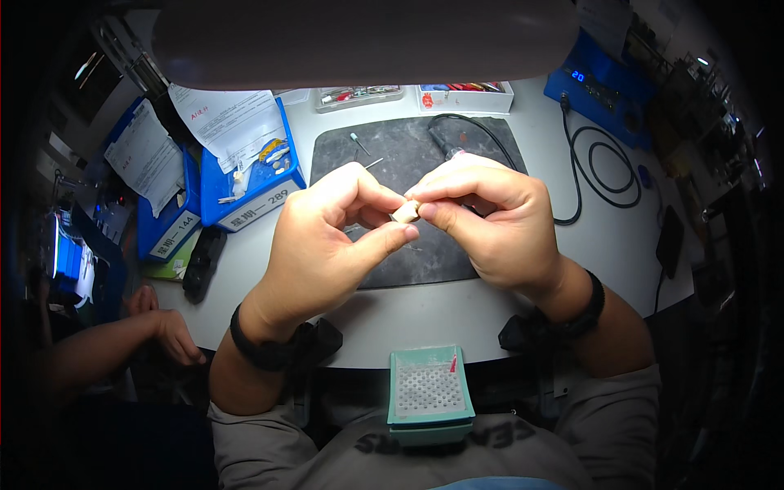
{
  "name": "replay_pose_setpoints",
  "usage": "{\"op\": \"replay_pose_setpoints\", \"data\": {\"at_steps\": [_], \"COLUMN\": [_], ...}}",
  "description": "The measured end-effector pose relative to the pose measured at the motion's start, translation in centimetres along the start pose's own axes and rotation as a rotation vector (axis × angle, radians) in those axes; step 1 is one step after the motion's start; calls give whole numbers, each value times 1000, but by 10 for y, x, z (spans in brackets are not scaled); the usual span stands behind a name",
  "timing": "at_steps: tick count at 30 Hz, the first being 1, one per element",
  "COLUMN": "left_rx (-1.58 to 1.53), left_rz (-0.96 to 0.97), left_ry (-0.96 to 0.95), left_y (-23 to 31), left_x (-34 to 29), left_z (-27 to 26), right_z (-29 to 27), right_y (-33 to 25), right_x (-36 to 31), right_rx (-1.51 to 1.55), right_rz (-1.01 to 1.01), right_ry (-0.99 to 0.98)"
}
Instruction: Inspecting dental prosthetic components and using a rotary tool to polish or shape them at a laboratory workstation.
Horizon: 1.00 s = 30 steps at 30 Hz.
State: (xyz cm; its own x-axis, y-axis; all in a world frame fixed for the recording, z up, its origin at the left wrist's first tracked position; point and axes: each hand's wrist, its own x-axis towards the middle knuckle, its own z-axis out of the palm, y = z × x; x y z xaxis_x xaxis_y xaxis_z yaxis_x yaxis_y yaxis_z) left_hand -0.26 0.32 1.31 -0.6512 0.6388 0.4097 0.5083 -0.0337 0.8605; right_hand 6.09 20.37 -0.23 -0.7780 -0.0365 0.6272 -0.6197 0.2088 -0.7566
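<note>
Pinching a small, irregular cream-coloured piece (405, 213) by its right end, the right hand (502, 224) has its thumb and index finger closed down to the piece's thickness. The left hand (322, 241) brings its curled fingers to the other end with a narrow gap between index fingertip and thumb; whether they grip the piece or merely steady it, I cannot tell. The piece sits in the air between the two hands, above the dark grey mottled mat (457, 265) in the middle of the white tabletop (359, 327), probably so that light falls on it and its surfaces can be seen closely. Fingertip contact at the ends likely keeps most of it uncovered and lets it be turned. Near the mat's far edge lie a thin metal bit with a green head (354, 136) and, partly hidden behind the right hand, a dark corded handpiece (446, 147), presumably within easy reach. A blue control box with a lit display (600, 94) stands at the tabletop's far right corner, clear of the hands. Two blue plastic bins holding papers, the nearer to the mat (296, 171) and the outer one (147, 234), stand along the left side, seemingly to keep parts with their sheets. At the near edge, before the torso, a pale green tray with a perforated grey insert (394, 384) seems placed to catch debris.
</note>
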Motion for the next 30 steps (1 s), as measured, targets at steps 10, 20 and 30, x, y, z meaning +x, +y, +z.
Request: {"op": "replay_pose_setpoints", "data": {"at_steps": [10, 20, 30], "left_rx": [306, 419, 523], "left_rz": [151, 196, 458], "left_ry": [23, 73, 83], "left_y": [8, 11, 4], "left_x": [0, 0, 0], "left_z": [-1, 1, -3], "right_z": [2, 6, 9], "right_y": [-4, -6, -9], "right_x": [-1, 0, 0], "right_rx": [-13, 7, 64], "right_rz": [65, 72, 140], "right_ry": [0, 1, 21]}}
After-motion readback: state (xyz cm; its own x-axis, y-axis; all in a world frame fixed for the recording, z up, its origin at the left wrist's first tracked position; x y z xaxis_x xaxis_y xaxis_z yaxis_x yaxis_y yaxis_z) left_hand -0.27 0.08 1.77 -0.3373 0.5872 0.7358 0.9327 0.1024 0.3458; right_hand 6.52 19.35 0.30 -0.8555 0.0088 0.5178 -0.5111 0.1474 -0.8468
